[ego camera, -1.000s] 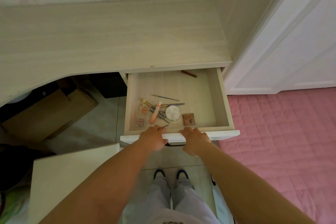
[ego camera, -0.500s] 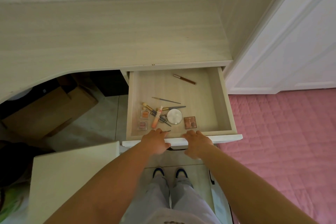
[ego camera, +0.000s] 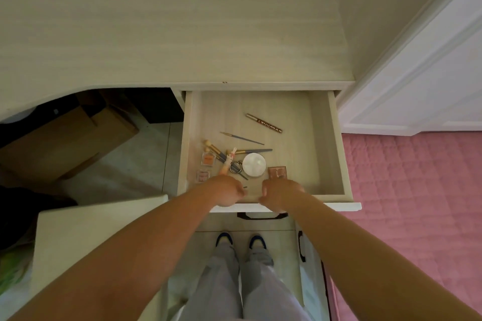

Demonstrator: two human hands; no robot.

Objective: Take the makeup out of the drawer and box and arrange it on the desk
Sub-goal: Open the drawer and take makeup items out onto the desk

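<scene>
hands [ego camera: 257, 194] curled on drawer [ego camera: 336, 148] front | makeup [ego camera: 254, 164] inside | desk [ego camera: 161, 34] bare

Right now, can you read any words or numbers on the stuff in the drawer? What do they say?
Brown pencil: dark lettering along its barrel, too blurred to read.
Orange square case: a faint mark on the lid, too small to read.
Pink square case: a pale pattern or print, unreadable.
Brown palette: no text I can make out.
Round white compact: plain, no writing.
Nothing here can be quoted for sure.
</scene>
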